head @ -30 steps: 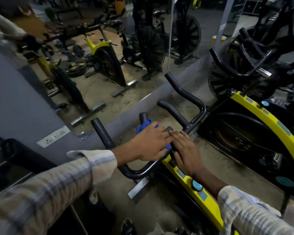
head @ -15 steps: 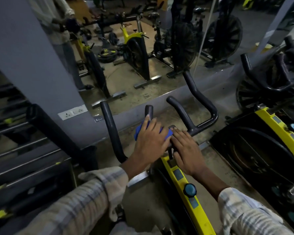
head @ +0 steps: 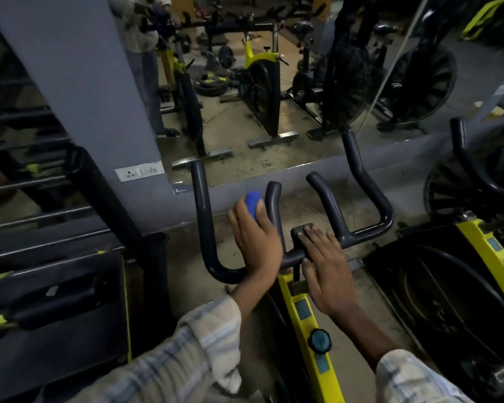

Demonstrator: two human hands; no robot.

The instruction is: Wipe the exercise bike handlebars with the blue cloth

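While left hand (head: 256,237) grips blue cloth (head: 252,200) beside inner handlebar prong (head: 274,205)

Bunched blue cloth (head: 252,202) beside the inner left prong of black handlebars (head: 361,237).

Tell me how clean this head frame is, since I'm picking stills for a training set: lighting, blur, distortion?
Head view: dim gym light, dark areas nearly black at left and right; the blue cloth in the left hand looks slightly smeared, while the right hand on the handlebars reads sharper; wide-angle bending tilts the grey pillar; the wall mirror adds confusing reflections.
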